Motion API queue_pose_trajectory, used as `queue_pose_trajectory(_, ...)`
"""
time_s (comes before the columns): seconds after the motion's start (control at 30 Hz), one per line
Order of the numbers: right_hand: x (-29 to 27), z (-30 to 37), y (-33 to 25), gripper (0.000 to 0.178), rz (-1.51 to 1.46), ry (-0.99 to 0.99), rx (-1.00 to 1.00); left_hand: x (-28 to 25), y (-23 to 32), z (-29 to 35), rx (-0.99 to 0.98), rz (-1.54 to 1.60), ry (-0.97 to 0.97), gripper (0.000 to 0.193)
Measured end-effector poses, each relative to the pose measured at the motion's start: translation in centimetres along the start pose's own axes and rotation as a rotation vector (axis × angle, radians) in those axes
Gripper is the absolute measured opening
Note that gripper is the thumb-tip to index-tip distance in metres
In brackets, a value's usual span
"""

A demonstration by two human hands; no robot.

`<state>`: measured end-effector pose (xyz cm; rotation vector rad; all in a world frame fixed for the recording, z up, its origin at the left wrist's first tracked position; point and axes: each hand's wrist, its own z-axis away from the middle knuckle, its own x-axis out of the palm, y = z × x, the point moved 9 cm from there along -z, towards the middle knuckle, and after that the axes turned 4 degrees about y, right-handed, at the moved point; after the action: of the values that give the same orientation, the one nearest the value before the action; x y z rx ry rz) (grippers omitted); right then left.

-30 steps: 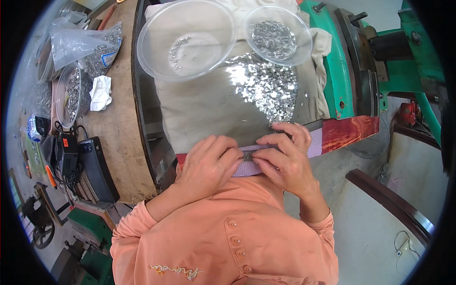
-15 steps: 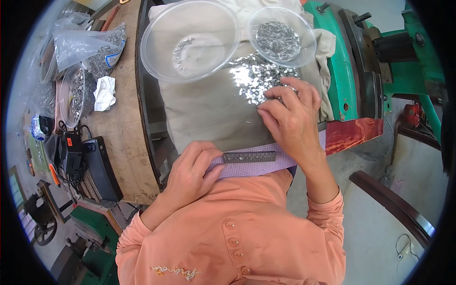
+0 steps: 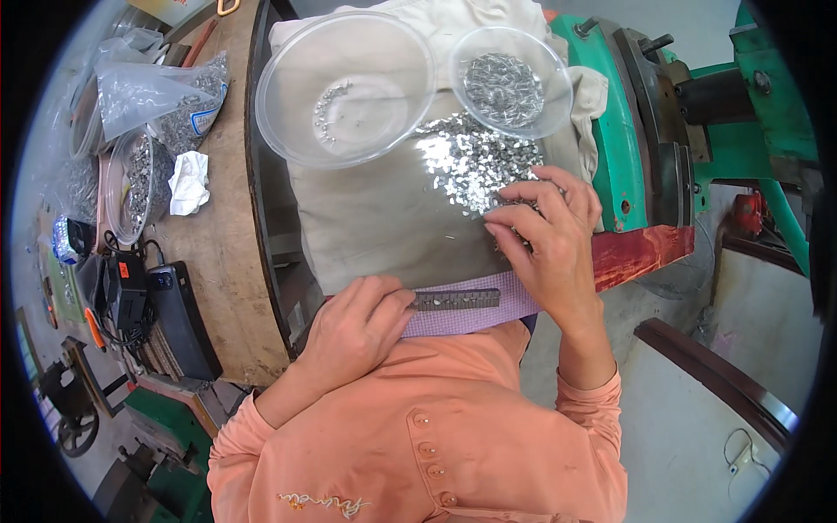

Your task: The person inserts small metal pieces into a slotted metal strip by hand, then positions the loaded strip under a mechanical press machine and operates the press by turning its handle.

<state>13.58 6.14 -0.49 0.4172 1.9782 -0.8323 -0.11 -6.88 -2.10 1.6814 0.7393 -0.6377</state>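
Observation:
A dark metal strip (image 3: 458,300) with a row of marks or slots lies across purple checked cloth (image 3: 462,321) close to my body. My left hand (image 3: 362,322) grips its left end, fingers bent together. At the right edge of a pile of small shiny metal pieces (image 3: 475,166), my right hand (image 3: 554,235) has its thumb and forefinger tips close together in a pinch. Whatever is between those tips is too small to make out. The pile lies on a grey-beige cloth (image 3: 366,235). Behind it, a round clear tub (image 3: 540,118) holds thin metal pins.
A larger clear tub (image 3: 283,131) with a few small pieces stands at the far left of the cloth. Green machinery (image 3: 623,166) borders the right. On the wooden bench (image 3: 231,261) at left are plastic bags (image 3: 139,91), crumpled white paper (image 3: 188,185) and a black power bank (image 3: 187,314).
My left thumb has drawn in against the fingers at the strip's end. The right hand stays by the pile, its thumb and forefinger closer together. The whole view has shifted slightly.

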Motion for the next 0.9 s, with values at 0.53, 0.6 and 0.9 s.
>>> queue_pose_trajectory(0.53,2.0,-1.1,-1.6,0.013,-0.023,-0.007,-0.069,-0.4,-1.9,1.0,-0.178,0.151,0.044,0.02)
queue_pose_trajectory(0.6,2.1,-0.9,-1.7,0.012,-0.074,-0.036,-0.063,-0.4,-1.8,0.9,-0.182,0.138,0.042,0.019)
queue_pose_trajectory(0.9,2.5,-0.9,-1.7,0.012,-0.092,-0.087,-0.116,-0.1,-1.5,0.5,-0.117,0.088,0.063,0.02)
